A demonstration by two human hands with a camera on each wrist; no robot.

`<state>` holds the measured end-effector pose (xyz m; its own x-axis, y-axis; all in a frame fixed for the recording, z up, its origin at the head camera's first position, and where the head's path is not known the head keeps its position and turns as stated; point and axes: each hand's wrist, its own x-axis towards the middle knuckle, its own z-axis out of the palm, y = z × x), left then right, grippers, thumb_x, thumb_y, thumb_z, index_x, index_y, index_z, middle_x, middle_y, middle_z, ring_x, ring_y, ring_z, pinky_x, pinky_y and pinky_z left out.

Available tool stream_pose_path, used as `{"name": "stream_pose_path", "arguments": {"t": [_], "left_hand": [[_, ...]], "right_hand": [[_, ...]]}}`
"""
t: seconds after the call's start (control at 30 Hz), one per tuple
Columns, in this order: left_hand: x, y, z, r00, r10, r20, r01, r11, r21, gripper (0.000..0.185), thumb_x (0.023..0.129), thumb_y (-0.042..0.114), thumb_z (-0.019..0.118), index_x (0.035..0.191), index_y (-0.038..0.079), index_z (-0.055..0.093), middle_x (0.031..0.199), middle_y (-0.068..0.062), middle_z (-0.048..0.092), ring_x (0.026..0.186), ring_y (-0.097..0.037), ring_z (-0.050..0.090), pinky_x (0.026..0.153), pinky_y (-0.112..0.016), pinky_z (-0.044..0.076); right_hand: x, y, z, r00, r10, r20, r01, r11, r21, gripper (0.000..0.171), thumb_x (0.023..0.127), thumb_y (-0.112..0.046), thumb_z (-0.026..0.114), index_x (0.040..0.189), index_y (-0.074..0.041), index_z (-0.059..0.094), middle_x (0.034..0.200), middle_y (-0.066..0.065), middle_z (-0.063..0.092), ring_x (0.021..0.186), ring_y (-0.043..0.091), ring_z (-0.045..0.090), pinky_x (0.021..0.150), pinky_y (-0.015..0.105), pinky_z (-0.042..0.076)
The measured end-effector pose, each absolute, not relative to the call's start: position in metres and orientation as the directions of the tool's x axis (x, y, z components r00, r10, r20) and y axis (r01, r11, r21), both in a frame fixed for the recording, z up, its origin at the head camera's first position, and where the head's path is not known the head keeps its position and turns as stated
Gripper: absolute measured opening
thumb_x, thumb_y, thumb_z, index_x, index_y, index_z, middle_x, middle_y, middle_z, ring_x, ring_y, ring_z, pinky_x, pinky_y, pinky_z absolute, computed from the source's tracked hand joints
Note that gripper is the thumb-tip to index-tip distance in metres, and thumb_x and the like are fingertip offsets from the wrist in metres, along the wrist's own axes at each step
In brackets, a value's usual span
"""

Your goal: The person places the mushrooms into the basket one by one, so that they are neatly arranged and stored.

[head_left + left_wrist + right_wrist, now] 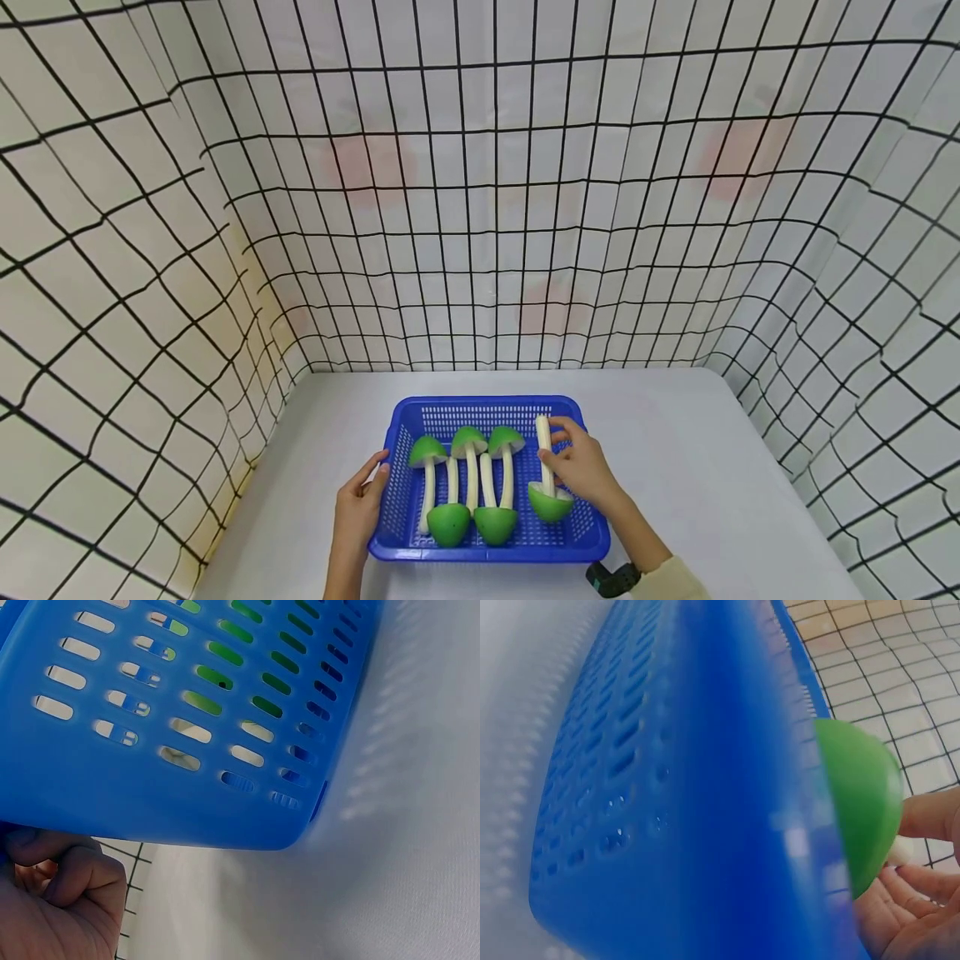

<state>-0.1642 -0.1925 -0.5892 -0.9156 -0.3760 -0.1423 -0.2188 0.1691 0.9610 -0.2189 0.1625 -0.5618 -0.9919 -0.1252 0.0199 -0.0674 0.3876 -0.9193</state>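
A blue plastic basket (487, 554) with slotted walls stands on the white surface. Inside lie several toy mushrooms with green caps and white stems, such as one mushroom (448, 525) with its cap toward me; others point their caps away. My right hand (588, 467) pinches the stem of another mushroom (550, 505), cap down, at the basket's right side. In the right wrist view its green cap (859, 799) shows above the basket rim, and the stem is mostly hidden. At the left rim, my left hand (356, 507) holds the basket, fingers curled in the left wrist view.
White walls covered by black grid netting (495, 208) rise behind and on both sides. White tabletop (675, 450) extends around the basket. A black device (611, 579) sits at the right wrist, by a beige sleeve (671, 581).
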Motion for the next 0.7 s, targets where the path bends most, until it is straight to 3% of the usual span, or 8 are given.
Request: {"name": "stream_pose_path", "arguments": {"t": [0.33,0.7], "left_hand": [[-0.163,-0.192,-0.588,-0.916,-0.374,-0.147,-0.220,0.162,0.962,0.048,0.102,0.042,0.064,0.143,0.018,0.063,0.080,-0.009,0.070,0.065,-0.016,0.060,0.055,-0.027,0.052],[-0.163,-0.193,-0.590,-0.917,-0.371,-0.148,-0.219,0.158,0.963,0.049,0.102,0.044,0.064,0.144,0.019,0.062,0.087,-0.012,0.073,0.068,-0.017,0.062,0.057,-0.028,0.053]], "right_hand": [[-0.214,0.145,-0.567,-0.992,-0.127,-0.012,-0.048,0.459,-0.887,0.056,0.094,-0.003,0.070,0.147,-0.004,0.049,0.119,0.019,0.067,0.073,0.015,0.069,0.054,0.035,0.059],[-0.211,0.138,-0.570,-0.989,-0.143,-0.037,-0.047,0.540,-0.840,0.057,0.095,-0.001,0.066,0.147,0.003,0.045,0.118,0.025,0.068,0.061,0.017,0.066,0.049,0.030,0.054]]}}
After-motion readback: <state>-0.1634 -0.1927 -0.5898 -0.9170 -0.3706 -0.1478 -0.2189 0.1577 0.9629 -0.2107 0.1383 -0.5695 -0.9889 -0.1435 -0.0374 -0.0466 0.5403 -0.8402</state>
